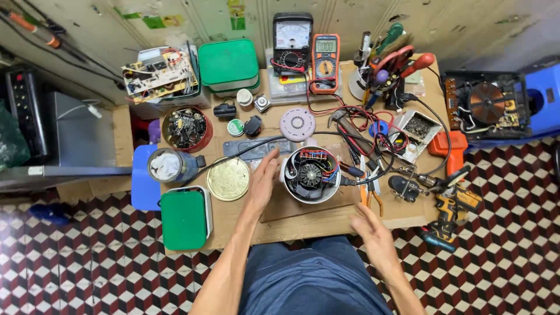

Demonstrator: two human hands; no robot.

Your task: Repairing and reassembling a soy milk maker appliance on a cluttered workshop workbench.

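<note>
Right hand hovers open, palm in, over the near bench edge, holding nothing. Left hand open too, fingers flat against the left wall of the round white housing, no grip. Housing sits between the hands, just ahead, open side up, fan and wires exposed. Looks rigid, light, plastic; wiring is fragile, so best held by the outer rim. Pliers right of it; brass disc left.
</note>
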